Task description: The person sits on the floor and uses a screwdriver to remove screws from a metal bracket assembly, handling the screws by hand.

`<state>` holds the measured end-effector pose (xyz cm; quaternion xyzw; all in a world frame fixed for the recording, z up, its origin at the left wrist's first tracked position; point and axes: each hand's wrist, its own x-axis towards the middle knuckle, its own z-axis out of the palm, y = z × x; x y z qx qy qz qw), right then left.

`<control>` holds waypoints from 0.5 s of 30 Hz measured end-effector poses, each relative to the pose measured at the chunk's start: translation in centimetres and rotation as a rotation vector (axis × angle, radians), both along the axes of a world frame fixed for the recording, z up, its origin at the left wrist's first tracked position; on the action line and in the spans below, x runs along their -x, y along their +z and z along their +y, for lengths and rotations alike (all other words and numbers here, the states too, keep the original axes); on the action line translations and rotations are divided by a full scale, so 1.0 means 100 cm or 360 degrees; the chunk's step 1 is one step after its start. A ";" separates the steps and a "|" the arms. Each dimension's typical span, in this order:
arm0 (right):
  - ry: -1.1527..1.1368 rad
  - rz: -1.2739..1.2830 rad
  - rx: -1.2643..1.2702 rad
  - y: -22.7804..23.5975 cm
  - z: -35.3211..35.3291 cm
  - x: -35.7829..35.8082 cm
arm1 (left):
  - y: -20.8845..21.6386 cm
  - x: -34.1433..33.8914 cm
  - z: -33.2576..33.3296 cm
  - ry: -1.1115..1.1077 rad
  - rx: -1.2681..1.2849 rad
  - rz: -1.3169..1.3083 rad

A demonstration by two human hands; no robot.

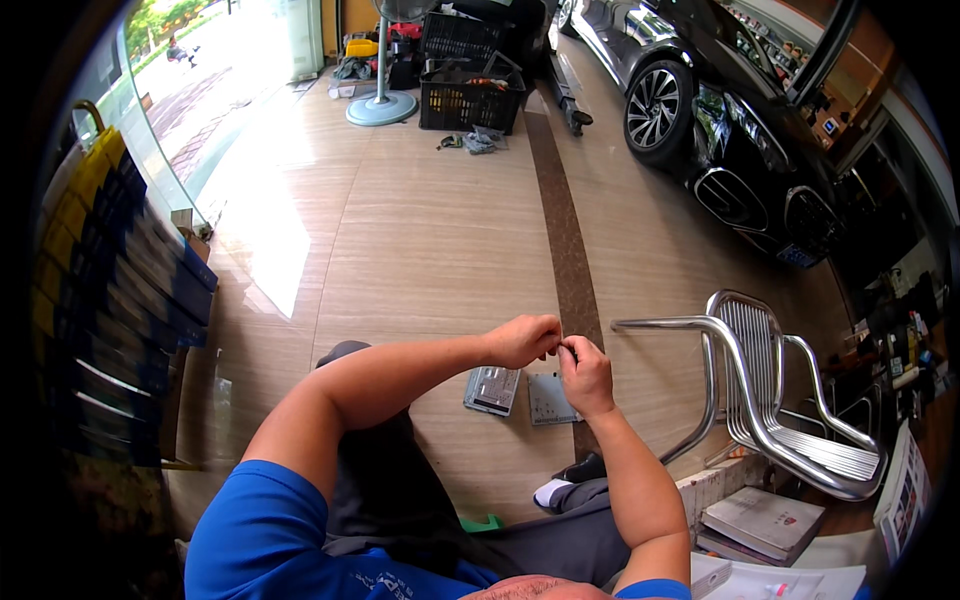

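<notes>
I see left hand (522, 340) and right hand (585, 372) pinching tiny part, too small to identify, fingertips touching. I judge: grip steady above flat grey metal plates (493, 390) on floor.

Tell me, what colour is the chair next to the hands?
Shiny silver metal chair, seen best in the head view.

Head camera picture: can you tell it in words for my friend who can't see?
A seated person's left hand and right hand pinch something tiny together above two small grey boxes on a tan floor. A metal chair and black car stand right.
</notes>
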<state>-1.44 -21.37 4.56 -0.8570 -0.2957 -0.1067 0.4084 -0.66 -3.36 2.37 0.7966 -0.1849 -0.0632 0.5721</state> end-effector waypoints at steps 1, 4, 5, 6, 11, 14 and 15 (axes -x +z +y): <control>-0.0003 -0.0007 0.0000 0.000 0.000 0.000 | -0.001 0.000 0.000 -0.0001 0.0001 0.0001; 0.0001 -0.0028 -0.0014 -0.001 -0.001 0.000 | -0.002 -0.001 0.000 -0.0013 0.0006 0.0017; 0.0000 -0.0026 -0.0014 -0.001 -0.001 0.000 | -0.003 -0.001 0.000 -0.0010 0.0015 0.0032; 0.0003 -0.0028 -0.0015 -0.002 -0.001 0.000 | -0.004 -0.001 0.000 -0.0007 0.0023 0.0047; 0.0005 -0.0036 -0.0002 -0.002 -0.003 -0.001 | -0.003 -0.002 -0.001 -0.0006 0.0003 0.0045; 0.0005 -0.0026 0.0002 -0.002 -0.002 -0.002 | -0.002 -0.004 0.000 -0.0005 -0.0021 0.0030; 0.0008 -0.0028 -0.0002 -0.001 -0.001 -0.003 | -0.001 -0.005 0.001 -0.0003 -0.0034 0.0020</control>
